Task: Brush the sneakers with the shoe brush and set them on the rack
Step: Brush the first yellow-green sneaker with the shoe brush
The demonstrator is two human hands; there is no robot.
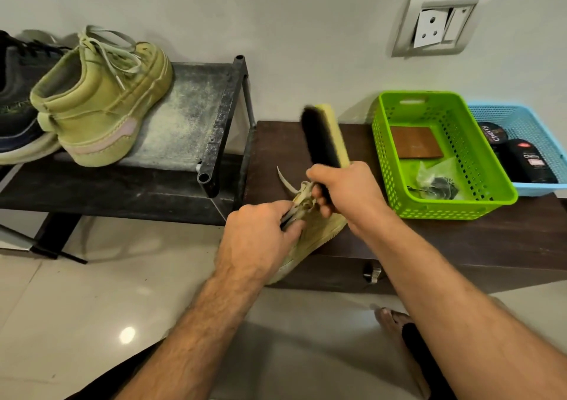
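While the left hand [260, 234] is gripping the olive sneaker [310, 237] at its laces on the dark worktop [460, 240], the right hand [346, 191] is holding the shoe brush [322, 135] with its grip clamped on the lower end, bristles facing left. Its mate sneaker [101, 105] is sitting on the rack [196, 114], beside a dark shoe [18, 92].

Rack [227, 105]: dark metal tubes, dusty matt shelf; sneaker [101, 105]: suede-like cloth; baskets [478, 160]: perforated plastic; floor [92, 307]: glossy tile
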